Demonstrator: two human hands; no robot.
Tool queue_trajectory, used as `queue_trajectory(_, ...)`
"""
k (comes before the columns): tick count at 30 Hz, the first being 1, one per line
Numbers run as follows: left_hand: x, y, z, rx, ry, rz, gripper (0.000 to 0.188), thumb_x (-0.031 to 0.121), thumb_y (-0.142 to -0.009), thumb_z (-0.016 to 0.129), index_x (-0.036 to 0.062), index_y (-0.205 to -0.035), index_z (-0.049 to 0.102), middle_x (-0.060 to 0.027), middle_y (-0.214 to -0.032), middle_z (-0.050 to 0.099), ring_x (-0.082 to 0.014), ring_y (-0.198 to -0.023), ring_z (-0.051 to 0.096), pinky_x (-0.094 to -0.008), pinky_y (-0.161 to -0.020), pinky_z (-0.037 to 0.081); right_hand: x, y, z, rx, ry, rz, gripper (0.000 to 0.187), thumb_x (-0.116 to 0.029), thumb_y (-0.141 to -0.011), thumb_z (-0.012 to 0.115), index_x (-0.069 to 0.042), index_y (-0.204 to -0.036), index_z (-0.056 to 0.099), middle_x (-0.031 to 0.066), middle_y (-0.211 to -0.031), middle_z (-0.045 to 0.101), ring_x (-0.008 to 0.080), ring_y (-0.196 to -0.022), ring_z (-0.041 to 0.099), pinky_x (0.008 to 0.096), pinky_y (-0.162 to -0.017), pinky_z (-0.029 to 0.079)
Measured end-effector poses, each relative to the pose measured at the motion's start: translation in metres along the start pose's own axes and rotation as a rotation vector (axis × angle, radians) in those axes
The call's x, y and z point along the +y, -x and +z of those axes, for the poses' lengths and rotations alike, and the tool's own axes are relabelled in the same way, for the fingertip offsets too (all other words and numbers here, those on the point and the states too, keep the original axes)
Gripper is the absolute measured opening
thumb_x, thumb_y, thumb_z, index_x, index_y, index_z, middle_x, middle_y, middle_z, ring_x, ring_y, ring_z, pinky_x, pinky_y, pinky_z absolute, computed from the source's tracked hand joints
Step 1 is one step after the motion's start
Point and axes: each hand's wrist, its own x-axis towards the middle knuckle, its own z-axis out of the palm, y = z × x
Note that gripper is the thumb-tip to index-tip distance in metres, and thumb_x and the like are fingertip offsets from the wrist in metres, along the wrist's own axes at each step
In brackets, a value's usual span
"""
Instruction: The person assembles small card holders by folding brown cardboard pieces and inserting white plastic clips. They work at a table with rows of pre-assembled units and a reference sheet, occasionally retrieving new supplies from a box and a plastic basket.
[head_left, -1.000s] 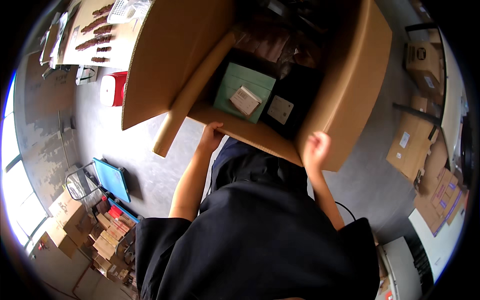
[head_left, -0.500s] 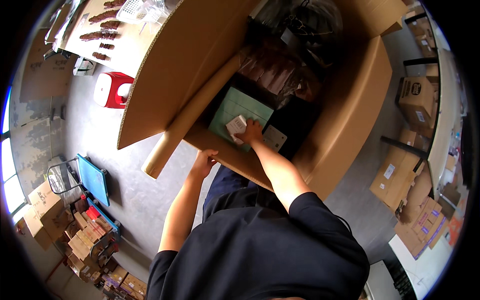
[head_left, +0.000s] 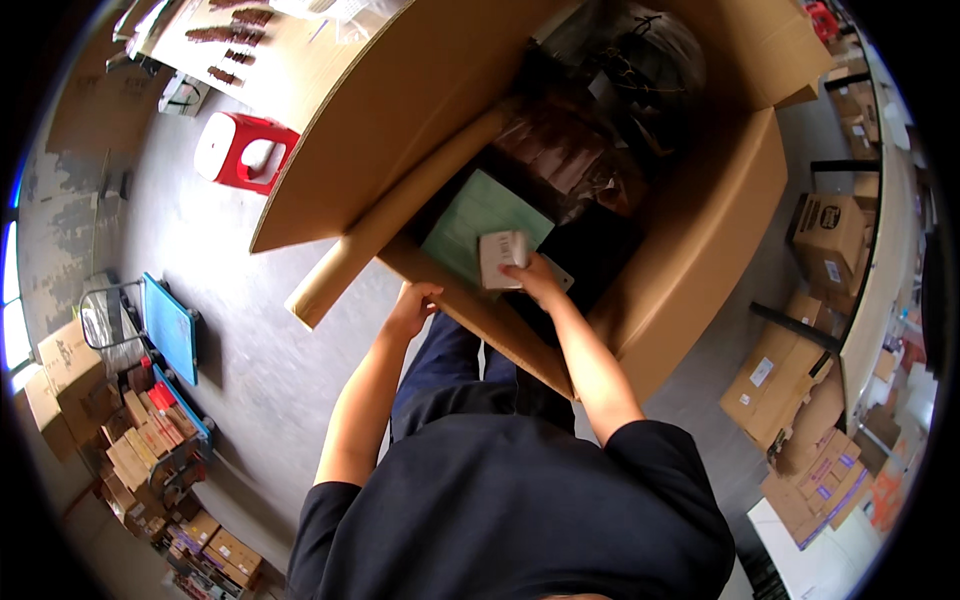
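A large open cardboard carton [head_left: 700, 250] stands in front of me. Inside it my right hand [head_left: 538, 280] grips a small white box [head_left: 496, 262], held over a flat pale green box [head_left: 462, 232]. My left hand [head_left: 411, 306] has its fingers closed over the rim of the carton's near wall. Farther in lie brown packs [head_left: 560, 160] in clear plastic, with a clear bag of dark items [head_left: 655, 60] behind them. Beside the green box is a dark area where I cannot make out detail. A long brown cardboard tube [head_left: 345, 270] leans out past the carton's left flap.
At the upper left a table [head_left: 290, 65] carries dark brown pieces, with a red and white stool [head_left: 235, 150] below it. Blue trolleys [head_left: 170, 330] and stacked boxes [head_left: 150, 440] are at left. More cartons [head_left: 830, 230] sit along the bench at right.
My right hand has raised the small white box off the green box and shifted it slightly right, turning it. My left hand stays at the carton's rim. The whole view has shifted a little.
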Motion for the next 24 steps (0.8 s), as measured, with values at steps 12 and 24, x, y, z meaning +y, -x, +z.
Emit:
queue_trajectory(12, -0.01, 0.02, 0.005, 0.065, -0.146, 0.003, 0.045, 0.034, -0.073, 0.066, 0.0109, -0.103, 0.044, -0.0066, -0.102, 0.05, -0.0208, -0.096, 0.046, -0.0419, -0.08, 0.033, -0.24, 0.181, -0.024, -0.277, -0.148, -0.571, 0.07, -0.027, -0.071, 0.068, 0.001, -0.128, 0.037, 0.0097, -0.117, 0.051, 0.0172, -0.108, 0.046, 0.0305, -0.092, 0.037)
queue_trajectory(24, 0.054, 0.291, -0.177, -0.762, 0.26, 0.527, 0.091, 0.048, -0.073, 0.065, 0.0058, -0.139, 0.017, -0.0166, -0.127, 0.045, -0.0274, -0.117, 0.044, -0.0386, -0.097, 0.033, -0.339, 0.242, 0.211, -1.01, 0.714, -0.358, 0.07, -0.036, -0.07, 0.069, 0.002, -0.124, 0.046, 0.0095, -0.101, 0.061, 0.0131, -0.089, 0.055, 0.0262, -0.077, 0.044)
